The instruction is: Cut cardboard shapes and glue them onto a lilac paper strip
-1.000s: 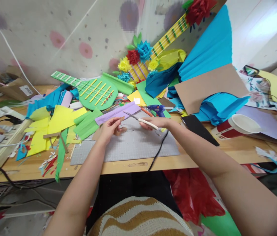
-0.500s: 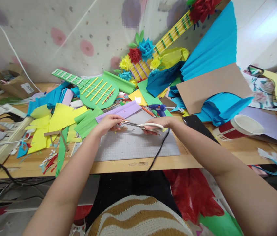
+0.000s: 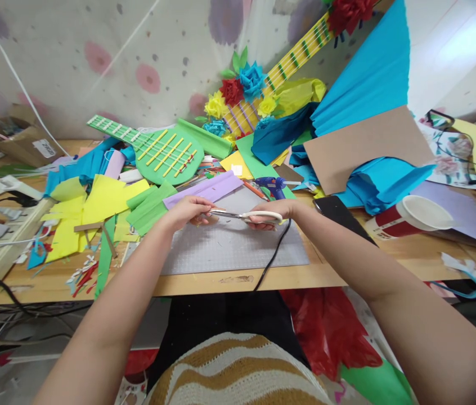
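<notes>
Above a grey cutting mat (image 3: 229,253), my right hand (image 3: 280,207) grips white-handled scissors (image 3: 230,214), its fingers wrapped around the handles. The blades point left and their tips reach the fingers of my left hand (image 3: 189,212). Thumb and fingers of that left hand are pinched together beside the tips; whatever they hold is too small and hidden to name. Just behind the hands lies a folded strip of purple paper (image 3: 208,190). A blue glue gun (image 3: 272,184) rests behind my right hand, its black cord (image 3: 275,254) running across the mat to the table edge.
A green paper lute shape (image 3: 169,154) and a yellow flowered one (image 3: 244,115) stand at the back. Yellow paper (image 3: 105,199) and scraps lie left, near a power strip (image 3: 1,253). On the right are a black phone (image 3: 341,216), cardboard (image 3: 347,146) and a paper cup (image 3: 407,219).
The scissors' handles look closer together than before. A small yellow bit under my left fingers has mostly gone from sight. Both hands stay in nearly the same place.
</notes>
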Demonstrator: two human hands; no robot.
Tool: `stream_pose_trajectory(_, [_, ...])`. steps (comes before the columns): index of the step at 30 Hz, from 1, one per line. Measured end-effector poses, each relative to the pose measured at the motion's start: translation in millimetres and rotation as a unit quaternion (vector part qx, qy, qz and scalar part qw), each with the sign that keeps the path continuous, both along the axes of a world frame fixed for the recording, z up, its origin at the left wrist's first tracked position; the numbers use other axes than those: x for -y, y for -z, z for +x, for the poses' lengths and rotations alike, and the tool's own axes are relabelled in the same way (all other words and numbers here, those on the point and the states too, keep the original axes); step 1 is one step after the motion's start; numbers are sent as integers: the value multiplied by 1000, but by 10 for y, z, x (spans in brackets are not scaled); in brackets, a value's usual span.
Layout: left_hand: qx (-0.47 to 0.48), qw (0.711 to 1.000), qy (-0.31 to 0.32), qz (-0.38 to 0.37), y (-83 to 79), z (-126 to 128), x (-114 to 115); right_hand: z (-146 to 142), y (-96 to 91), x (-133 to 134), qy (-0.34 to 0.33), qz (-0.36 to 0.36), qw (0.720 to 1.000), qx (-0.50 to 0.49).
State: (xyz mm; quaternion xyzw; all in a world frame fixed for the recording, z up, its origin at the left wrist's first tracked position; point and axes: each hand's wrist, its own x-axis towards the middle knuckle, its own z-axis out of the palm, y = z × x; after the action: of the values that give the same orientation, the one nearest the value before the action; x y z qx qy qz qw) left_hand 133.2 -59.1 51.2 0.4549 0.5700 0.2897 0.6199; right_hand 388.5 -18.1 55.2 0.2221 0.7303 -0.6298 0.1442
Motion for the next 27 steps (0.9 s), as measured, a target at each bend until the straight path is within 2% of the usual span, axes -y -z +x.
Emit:
stream_pose_trajectory(3, [-3, 1000, 3, 9, 44, -4, -11, 12, -7, 7, 1, 10, 1000, -2])
stream_pose_trajectory(11, [4, 1000, 16, 22, 91, -22, -26, 12, -55, 38, 12, -15, 1000, -9])
stream_pose_trajectory(19, [-1, 1000, 8, 16, 57, 3, -22, 50, 69, -16, 43, -108, 993, -10])
stream_pose_trajectory(27, [11, 1000, 15, 13, 39, 0, -20, 83, 141, -61, 58, -139, 989, -4])
